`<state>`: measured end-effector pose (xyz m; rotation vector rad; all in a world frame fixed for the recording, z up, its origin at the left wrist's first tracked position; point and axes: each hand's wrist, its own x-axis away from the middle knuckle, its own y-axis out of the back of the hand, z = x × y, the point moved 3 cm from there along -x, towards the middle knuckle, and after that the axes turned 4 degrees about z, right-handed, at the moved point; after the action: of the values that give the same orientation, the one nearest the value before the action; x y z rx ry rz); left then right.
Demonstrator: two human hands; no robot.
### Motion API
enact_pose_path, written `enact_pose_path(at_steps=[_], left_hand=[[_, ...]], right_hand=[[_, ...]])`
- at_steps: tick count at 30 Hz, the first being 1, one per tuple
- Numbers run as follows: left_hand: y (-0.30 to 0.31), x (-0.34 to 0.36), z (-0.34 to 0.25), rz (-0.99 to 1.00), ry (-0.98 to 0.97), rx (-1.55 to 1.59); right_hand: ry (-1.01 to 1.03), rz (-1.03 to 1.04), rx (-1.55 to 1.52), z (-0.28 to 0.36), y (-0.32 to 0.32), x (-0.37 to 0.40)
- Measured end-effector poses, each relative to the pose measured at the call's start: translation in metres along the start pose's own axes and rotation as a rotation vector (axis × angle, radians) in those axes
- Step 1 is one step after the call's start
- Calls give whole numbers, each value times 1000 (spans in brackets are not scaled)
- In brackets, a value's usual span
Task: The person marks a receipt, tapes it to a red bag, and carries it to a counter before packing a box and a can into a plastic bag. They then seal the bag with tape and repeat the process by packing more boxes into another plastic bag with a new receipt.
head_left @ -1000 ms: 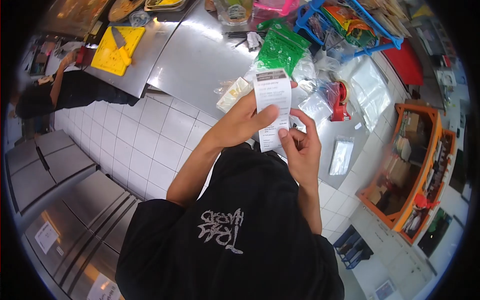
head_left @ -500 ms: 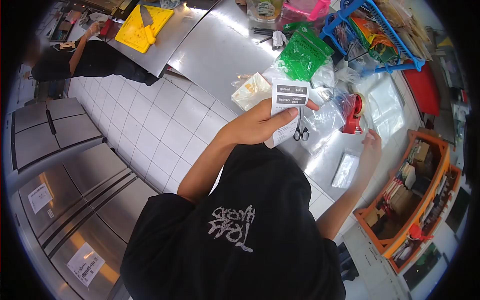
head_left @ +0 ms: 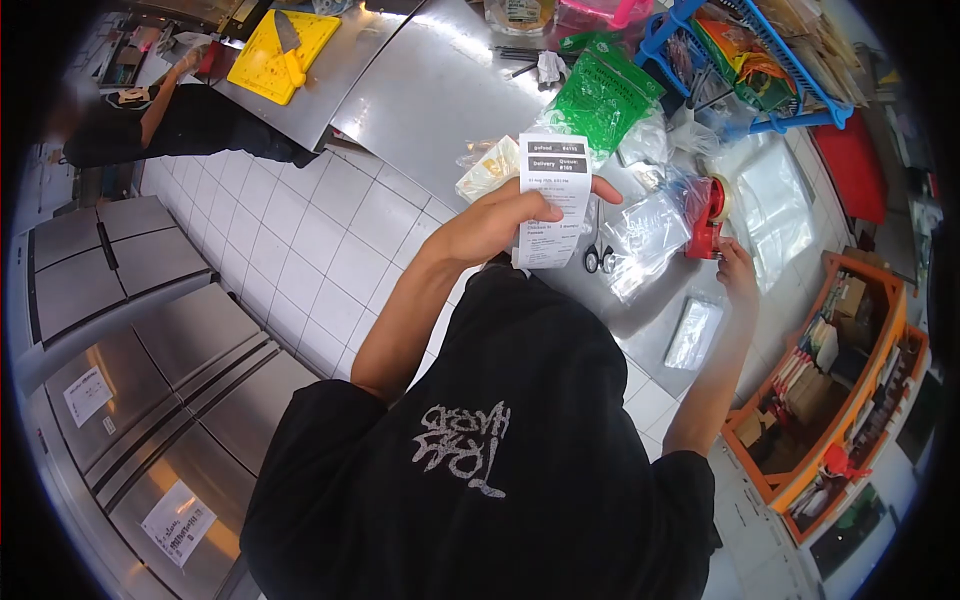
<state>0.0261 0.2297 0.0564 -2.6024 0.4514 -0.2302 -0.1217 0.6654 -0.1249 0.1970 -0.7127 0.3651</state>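
My left hand is closed on a printed paper receipt, with the thumb across its front and the index finger reaching past its right edge. The receipt's dark header bands face up. At the right, the fingers of my right hand are pinched at the near end of a red tape dispenser, which carries a roll of tape. Scissors with dark handles lie between the receipt and a clear plastic bag. Behind the receipt rests a wrapped white and yellow packet.
A green plastic pack and a blue basket of packets stand on the steel table. A knife lies on a yellow cutting board. Another person is at the far left. An orange shelf stands right.
My right hand has moved up and left to the tape dispenser, from just off it. My left hand has shifted the receipt slightly left and turned it flatter towards the camera.
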Motion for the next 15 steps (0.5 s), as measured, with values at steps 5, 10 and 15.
enact_pose_path(at_steps=[5, 10, 15], left_hand=[[6, -5, 4, 7, -35, 114], [9, -9, 7, -16, 19, 252], [10, -12, 7, -25, 33, 247]], right_hand=[[61, -18, -287, -13, 3, 2], [338, 65, -629, -37, 3, 12], [500, 204, -823, -66, 1, 10]])
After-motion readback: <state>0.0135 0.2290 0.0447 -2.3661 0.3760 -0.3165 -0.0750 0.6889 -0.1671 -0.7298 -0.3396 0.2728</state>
